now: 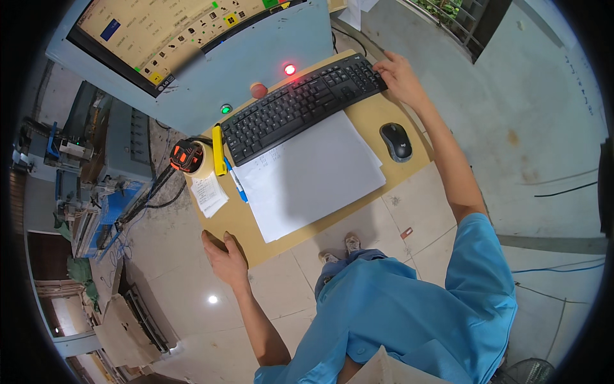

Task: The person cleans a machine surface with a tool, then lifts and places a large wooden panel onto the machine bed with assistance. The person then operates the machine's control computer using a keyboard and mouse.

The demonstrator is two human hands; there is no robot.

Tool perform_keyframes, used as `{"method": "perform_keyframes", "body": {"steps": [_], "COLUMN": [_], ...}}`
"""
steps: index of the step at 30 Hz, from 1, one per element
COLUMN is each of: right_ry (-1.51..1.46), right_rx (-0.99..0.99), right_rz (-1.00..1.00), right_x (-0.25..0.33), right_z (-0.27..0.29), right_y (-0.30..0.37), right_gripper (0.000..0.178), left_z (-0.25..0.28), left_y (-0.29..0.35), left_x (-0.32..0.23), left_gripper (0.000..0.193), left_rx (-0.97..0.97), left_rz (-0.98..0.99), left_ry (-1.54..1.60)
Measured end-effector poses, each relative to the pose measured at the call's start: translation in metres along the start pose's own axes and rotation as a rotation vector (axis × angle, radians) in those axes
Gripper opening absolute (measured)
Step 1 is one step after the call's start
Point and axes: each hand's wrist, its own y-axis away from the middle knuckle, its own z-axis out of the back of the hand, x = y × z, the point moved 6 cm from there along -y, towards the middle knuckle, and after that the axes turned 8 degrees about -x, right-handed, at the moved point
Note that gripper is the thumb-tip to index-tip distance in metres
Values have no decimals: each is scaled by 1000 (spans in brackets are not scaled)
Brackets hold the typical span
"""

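Note:
My right hand (401, 78) is at the right end of a black keyboard (307, 105), its fingers reaching over the number keys and partly bent. It grips nothing that I can see. At the near left corner of the tan desk board (259, 251), my left hand (226, 259) rests on the edge with thumb and fingers apart, holding nothing. Between the hands lies a stack of white paper (313, 176), with faint handwriting near the keyboard. A black mouse (396, 142) sits to the right of the paper, below my right hand.
Left of the paper are a yellow cutter knife (219, 150), a blue marker (236, 182), small paper slips (208, 195) and a cup holding an orange-black tool (186, 155). Behind the keyboard, a blue-grey cabinet carries a screen (173, 38), a red knob (258, 90) and lit buttons. Machinery (109, 160) stands far left.

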Motion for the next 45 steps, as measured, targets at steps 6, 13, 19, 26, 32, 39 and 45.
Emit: {"method": "perform_keyframes", "body": {"steps": [6,13,19,26,32,39,45], "right_ry": [-32,-81,-98,-67,-58,-64,-55], "right_rx": [54,34,9,36,50,61,56], "right_rz": [65,57,49,70,70,60,58], "right_x": [14,35,34,28,28,30,28], "right_z": [-7,-17,-12,-12,-14,-14,-11], "right_y": [-1,-1,-4,-5,-5,-6,-4], "right_gripper": [23,25,23,25,25,25,25], "left_z": [1,1,0,0,0,0,-1], "left_y": [-1,-2,-1,-1,-2,-1,-2], "left_x": [-2,-1,0,0,0,0,1], "left_gripper": [61,61,61,62,62,62,62], "left_rx": [17,14,6,17,16,22,18], "left_rz": [27,22,0,9,10,26,12], "left_ry": [20,25,16,-2,-5,5,8]}}
